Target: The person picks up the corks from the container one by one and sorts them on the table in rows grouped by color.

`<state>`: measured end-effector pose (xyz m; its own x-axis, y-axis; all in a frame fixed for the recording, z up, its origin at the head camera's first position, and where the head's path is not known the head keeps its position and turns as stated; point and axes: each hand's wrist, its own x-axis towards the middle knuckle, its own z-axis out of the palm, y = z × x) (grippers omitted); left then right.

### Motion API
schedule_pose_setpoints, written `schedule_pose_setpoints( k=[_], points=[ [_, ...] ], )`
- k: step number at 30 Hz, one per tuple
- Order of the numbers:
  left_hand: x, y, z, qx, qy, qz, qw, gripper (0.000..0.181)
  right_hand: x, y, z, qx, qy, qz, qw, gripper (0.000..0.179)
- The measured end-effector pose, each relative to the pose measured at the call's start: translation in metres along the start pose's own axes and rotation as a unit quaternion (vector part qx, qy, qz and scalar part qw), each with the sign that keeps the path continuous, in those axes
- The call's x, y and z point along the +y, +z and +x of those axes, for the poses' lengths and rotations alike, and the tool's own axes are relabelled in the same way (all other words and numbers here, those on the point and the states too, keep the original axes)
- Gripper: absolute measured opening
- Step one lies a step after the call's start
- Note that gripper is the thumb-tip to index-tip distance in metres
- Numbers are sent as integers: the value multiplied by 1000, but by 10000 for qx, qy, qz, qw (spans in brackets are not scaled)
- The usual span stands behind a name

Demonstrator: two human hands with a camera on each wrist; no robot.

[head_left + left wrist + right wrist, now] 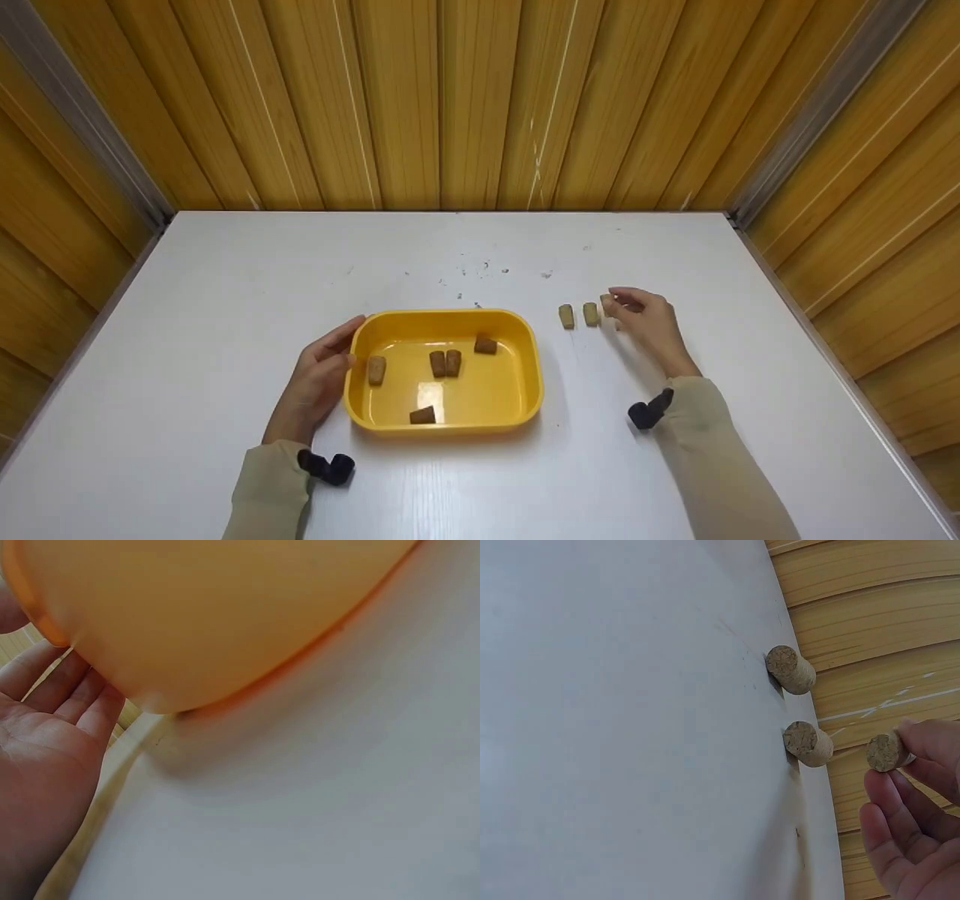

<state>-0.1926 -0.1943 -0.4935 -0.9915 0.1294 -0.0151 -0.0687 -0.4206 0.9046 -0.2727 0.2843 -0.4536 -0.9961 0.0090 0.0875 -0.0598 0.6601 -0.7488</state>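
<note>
A yellow plastic tray (480, 394) sits on the white table with several corks in it. My left hand (313, 382) grips its left side, and in the left wrist view the fingers (56, 686) lie along the tray's outer wall. Inside are a paler cork (376, 370) at the left, two brown corks side by side (437, 364) in the middle, and a brown one (485, 345) and another (423, 415) near the walls. To the tray's right, my right hand (654, 328) pinches a light cork (885, 752) between thumb and fingertips, beside two light corks (801, 742) lying on the table.
The white table (450, 495) has dark specks (486, 265) behind the tray. Wood-patterned panels (472, 105) stand along the back and both sides. A small black device (327, 468) is worn at each wrist over a beige sleeve (716, 450).
</note>
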Motion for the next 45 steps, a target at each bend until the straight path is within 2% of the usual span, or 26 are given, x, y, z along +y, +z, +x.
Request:
schedule_pose_setpoints(
  k=[6,12,19,24,30,45],
  points=[
    [0,0,-1,-72,25,-14,10000,58,8,-3,1,-57,49,130,9999,49],
    [0,1,-2,-69,52,-44,10000,57,14,-8,4,-149,377,204,9990,52],
    [0,0,-1,-62,-25,-47,10000,56,18,-11,6,-303,626,537,9961,54],
    [0,0,-1,-91,-26,-14,10000,57,19,-11,7,-356,693,451,9959,55],
    [0,2,-1,14,-29,181,9998,58,22,-11,10,-448,871,424,9943,56],
    [0,0,1,-8,-53,11,10000,58,26,-7,12,-471,850,221,9950,52]
  ],
)
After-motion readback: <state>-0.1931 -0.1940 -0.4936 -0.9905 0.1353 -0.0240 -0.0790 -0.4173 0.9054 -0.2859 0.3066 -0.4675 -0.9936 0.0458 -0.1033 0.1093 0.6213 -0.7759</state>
